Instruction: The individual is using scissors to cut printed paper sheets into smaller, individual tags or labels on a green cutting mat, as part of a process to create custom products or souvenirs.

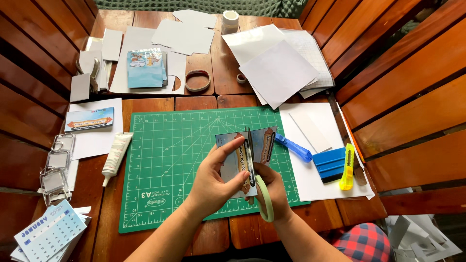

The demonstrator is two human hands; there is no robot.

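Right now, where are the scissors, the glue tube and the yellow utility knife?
scissors [265, 201], head view, on the pale green handle loop.
glue tube [116, 153], head view, on the white body.
yellow utility knife [347, 167], head view, on the yellow casing.

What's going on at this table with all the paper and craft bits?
A person is cutting a printed paper card over a green gridded cutting mat on a wooden slatted table. The left hand holds the card upright, while the right hand works pale green-handled scissors, whose blades run up through the card's middle. Beside the mat lie a blue utility knife, a blue plastic squeegee, a yellow snap-off cutter and a white glue tube.
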